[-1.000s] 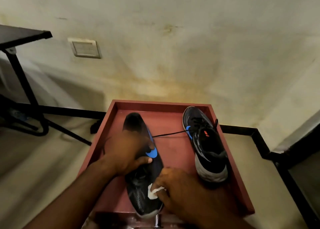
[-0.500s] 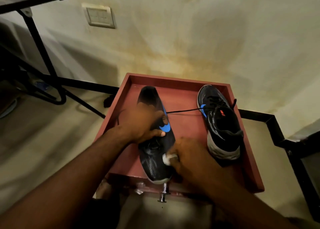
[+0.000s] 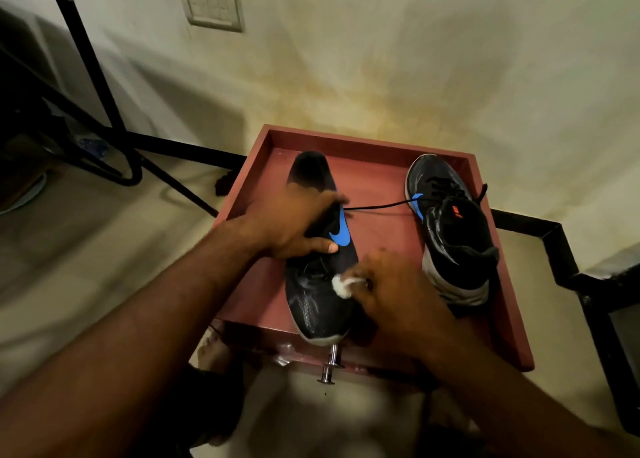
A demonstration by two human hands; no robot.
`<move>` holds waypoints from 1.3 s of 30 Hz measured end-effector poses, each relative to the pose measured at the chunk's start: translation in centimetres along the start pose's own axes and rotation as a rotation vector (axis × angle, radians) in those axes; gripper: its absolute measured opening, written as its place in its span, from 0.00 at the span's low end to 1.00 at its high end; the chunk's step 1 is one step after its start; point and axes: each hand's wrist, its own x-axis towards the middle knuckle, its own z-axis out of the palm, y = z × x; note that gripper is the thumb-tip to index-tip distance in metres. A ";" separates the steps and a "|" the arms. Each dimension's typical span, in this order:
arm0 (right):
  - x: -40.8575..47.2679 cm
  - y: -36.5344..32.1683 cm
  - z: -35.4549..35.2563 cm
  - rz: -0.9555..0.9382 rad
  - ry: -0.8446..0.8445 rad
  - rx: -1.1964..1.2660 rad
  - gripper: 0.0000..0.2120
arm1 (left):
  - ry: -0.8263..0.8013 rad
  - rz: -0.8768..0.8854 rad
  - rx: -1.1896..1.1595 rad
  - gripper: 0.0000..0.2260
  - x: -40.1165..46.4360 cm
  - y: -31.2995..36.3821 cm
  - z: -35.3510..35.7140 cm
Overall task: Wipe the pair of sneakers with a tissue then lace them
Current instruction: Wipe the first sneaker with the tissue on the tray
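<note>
Two black sneakers with blue swooshes lie in a red tray. The left sneaker has its toe toward me, and my left hand grips its middle from above. My right hand pinches a small white tissue against that sneaker's right side. The right sneaker stands apart at the tray's right, heel toward me, with a black lace trailing from it toward the left sneaker.
The tray sits on a small stand with a metal knob at its front. A black metal table frame stands at the left, a wall switch plate behind, and black skirting runs along the right wall.
The view has shifted. My right hand with the tissue has moved up along the left sneaker's side, from near the toe toward its middle. My left hand keeps its hold.
</note>
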 end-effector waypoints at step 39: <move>0.0 2.2 -3.2 0.170 0.442 0.345 0.04 | -0.170 0.228 0.229 0.39 -0.6 1.6 -0.2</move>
